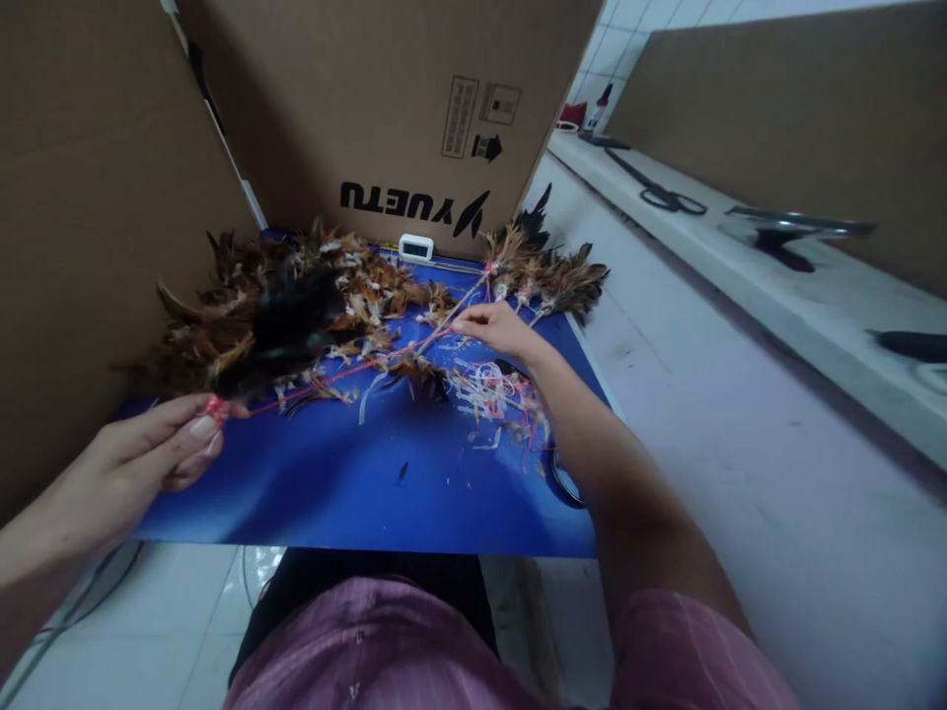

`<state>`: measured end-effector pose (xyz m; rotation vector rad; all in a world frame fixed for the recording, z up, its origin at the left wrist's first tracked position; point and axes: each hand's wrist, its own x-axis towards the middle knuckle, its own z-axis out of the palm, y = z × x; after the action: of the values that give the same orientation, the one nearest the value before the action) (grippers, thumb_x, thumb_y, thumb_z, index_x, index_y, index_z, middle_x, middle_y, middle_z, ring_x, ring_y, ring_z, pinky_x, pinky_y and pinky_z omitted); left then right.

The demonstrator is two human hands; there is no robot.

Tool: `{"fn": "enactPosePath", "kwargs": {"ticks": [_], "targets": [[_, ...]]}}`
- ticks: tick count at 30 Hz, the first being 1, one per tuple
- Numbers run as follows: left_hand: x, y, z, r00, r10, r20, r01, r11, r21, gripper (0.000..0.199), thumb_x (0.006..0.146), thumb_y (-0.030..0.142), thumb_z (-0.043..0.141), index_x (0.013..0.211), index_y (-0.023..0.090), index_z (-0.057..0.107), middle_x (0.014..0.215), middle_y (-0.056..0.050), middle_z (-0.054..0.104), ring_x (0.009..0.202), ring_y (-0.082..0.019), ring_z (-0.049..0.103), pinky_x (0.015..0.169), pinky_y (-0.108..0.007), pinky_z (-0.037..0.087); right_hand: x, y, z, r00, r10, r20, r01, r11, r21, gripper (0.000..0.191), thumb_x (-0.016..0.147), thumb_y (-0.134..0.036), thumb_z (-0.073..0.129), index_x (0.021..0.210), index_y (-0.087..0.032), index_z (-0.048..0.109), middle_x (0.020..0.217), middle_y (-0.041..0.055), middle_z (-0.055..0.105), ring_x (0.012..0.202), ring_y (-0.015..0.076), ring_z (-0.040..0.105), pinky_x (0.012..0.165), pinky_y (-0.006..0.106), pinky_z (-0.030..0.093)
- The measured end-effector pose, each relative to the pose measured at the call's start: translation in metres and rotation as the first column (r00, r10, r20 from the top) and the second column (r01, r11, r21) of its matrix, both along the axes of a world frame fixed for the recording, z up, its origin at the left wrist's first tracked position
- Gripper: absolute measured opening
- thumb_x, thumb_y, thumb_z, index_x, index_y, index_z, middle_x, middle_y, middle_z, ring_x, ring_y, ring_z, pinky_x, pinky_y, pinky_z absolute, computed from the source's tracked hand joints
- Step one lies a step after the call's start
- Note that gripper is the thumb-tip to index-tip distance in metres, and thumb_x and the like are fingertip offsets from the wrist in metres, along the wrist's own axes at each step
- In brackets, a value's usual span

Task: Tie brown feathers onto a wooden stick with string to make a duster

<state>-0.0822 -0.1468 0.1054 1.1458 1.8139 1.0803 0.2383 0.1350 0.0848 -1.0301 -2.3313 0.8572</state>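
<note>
- The left hand [167,449] is low on its side, with the arm coming in from the bottom corner. Its thumb and fingers are closed, gripping the red-tied end of a bunch of shiny black feathers [285,320].
- The black feathers fan up and away from those fingers, over the blue, shiny table [326,503].
- The right hand [499,330] is farther out, with its arm stretched forward and the wrist bent in toward the middle. Its thumb and pointing finger are pinched shut on a thin red string [347,372].
- The string runs in a nearly straight line from the left fingers to the right fingertips.
- Past the left fingers is a big, messy pile of brown feathers [318,266], lying next to the tall brown cardboard box [296,99].
- Past the right fingers are more bunches of brown feathers [569,281], tied with pinkish-red string.
- Just below the right hand is a tangle of white and pink scraps [492,390].
- A small white plastic box with a dark screen [415,248] is beyond the right fingertips, by the cardboard.
- Black-handled scissors [670,200] lie on the pale ledge [710,222], well to the right of both hands.
</note>
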Motion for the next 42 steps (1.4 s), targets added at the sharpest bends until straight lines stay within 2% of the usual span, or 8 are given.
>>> {"fn": "enactPosePath", "kwargs": {"ticks": [5,9,12,14,16,21,24,42], "targets": [[0.029,0.038,0.007,0.904,-0.122,0.41,0.139,0.99,-0.012,0.02,0.08,0.036,0.059,0.083,0.016,0.056,0.057,0.006,0.031,0.048,-0.005,0.022,0.04,-0.016,0.018,-0.036,-0.041,-0.015,0.996,0.045,0.076,-0.068,0.937,0.344,0.038,0.067,-0.008,0.06,0.104,-0.013,0.068,0.118,0.0135,0.061,0.121,0.0277,0.045,0.101,0.044,0.033],[0.048,0.063,-0.002,0.826,-0.195,0.529,0.242,0.97,-0.022,0.018,0.083,0.034,0.056,0.085,0.016,0.053,0.056,0.007,0.027,0.046,-0.003,0.016,0.04,-0.015,0.011,-0.074,-0.1,-0.023,0.909,0.266,-0.321,-0.303,0.951,-0.069,0.054,0.068,-0.013,0.061,0.121,-0.017,0.056,0.125,0.0088,0.057,0.118,0.0218,0.051,0.1,0.037,0.039],[0.056,0.075,-0.012,0.792,-0.21,0.573,0.269,0.963,-0.019,0.018,0.082,0.033,0.057,0.08,0.016,0.051,0.053,0.008,0.026,0.043,-0.003,0.015,0.039,-0.015,0.01,-0.094,-0.128,-0.026,0.793,0.132,-0.594,-0.45,0.785,-0.426,0.053,0.066,-0.021,0.069,0.117,-0.018,0.054,0.106,0.0063,0.064,0.099,0.0183,0.061,0.089,0.035,0.048],[0.058,0.08,-0.018,0.779,-0.218,0.588,0.281,0.96,-0.016,0.018,0.082,0.033,0.058,0.081,0.016,0.051,0.052,0.009,0.026,0.042,-0.002,0.014,0.038,-0.014,0.011,-0.1,-0.137,-0.029,0.778,-0.01,-0.628,-0.465,0.661,-0.588,0.047,0.067,-0.026,0.069,0.112,-0.018,0.056,0.087,0.0025,0.065,0.074,0.0142,0.064,0.074,0.033,0.052],[0.06,0.085,-0.025,0.77,-0.223,0.598,0.285,0.959,-0.009,0.019,0.081,0.033,0.059,0.082,0.016,0.052,0.052,0.009,0.027,0.041,-0.002,0.015,0.038,-0.014,0.011,-0.102,-0.139,-0.033,0.808,-0.103,-0.58,-0.403,0.621,-0.672,0.036,0.07,-0.03,0.066,0.103,-0.017,0.059,0.07,-0.0019,0.061,0.051,0.0085,0.054,0.058,0.028,0.049],[0.066,0.097,-0.042,0.765,-0.2,0.612,0.259,0.966,-0.008,0.022,0.077,0.033,0.063,0.083,0.015,0.053,0.052,0.009,0.029,0.04,-0.001,0.018,0.037,-0.013,0.012,-0.099,-0.134,-0.048,0.847,-0.227,-0.481,-0.047,0.869,-0.492,0.016,0.073,-0.03,0.062,0.075,-0.014,0.067,0.062,-0.0022,0.059,0.056,0.0076,0.048,0.06,0.022,0.039],[0.071,0.105,-0.051,0.773,-0.184,0.607,0.23,0.973,0.002,0.023,0.075,0.034,0.064,0.08,0.015,0.052,0.052,0.009,0.03,0.04,-0.001,0.018,0.037,-0.013,0.011,-0.098,-0.132,-0.055,0.873,-0.227,-0.431,0.063,0.93,-0.361,0.019,0.076,-0.032,0.059,0.077,-0.015,0.07,0.056,-0.0043,0.054,0.051,0.0073,0.042,0.054,0.021,0.033],[0.082,0.137,-0.065,0.716,-0.234,0.658,0.291,0.957,0.023,0.019,0.08,0.034,0.056,0.079,0.016,0.051,0.054,0.008,0.033,0.04,-0.002,0.018,0.036,-0.013,0.011,-0.087,-0.131,-0.054,0.952,-0.189,-0.239,0.198,0.98,0.013,0.023,0.087,-0.027,0.048,0.085,-0.019,0.069,0.07,0.0001,0.066,0.062,0.0123,0.059,0.061,0.023,0.041]]}}
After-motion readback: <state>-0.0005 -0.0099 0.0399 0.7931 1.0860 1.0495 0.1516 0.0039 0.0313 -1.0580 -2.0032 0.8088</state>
